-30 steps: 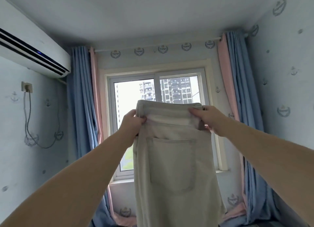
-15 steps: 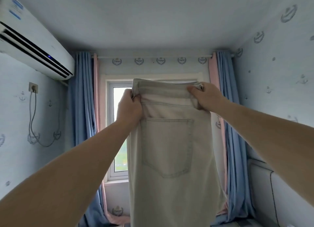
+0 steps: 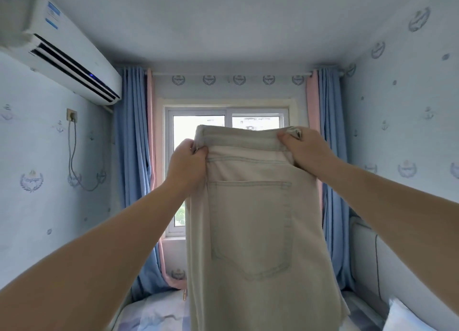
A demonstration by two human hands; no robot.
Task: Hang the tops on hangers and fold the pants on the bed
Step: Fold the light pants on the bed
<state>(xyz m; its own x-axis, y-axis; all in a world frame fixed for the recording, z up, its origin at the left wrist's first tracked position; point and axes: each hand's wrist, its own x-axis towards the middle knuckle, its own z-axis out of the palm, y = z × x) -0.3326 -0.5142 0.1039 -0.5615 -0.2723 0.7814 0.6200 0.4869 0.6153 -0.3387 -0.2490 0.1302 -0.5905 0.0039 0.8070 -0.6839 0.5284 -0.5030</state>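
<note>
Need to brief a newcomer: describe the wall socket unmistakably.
Find the air conditioner on the left wall. Below it, left of the blue curtain, sits the socket. Alone among the printed emblems, it has a grey cable looping down.

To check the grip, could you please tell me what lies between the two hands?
The head view shows only the waistband of the beige pants stretched between the left hand and the right hand.

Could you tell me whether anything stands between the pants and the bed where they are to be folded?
Nothing visible does. The left hand and right hand hold the waistband, and the pants hang down over the bed; a pillow lies off to the right. The hems are out of frame.
</note>
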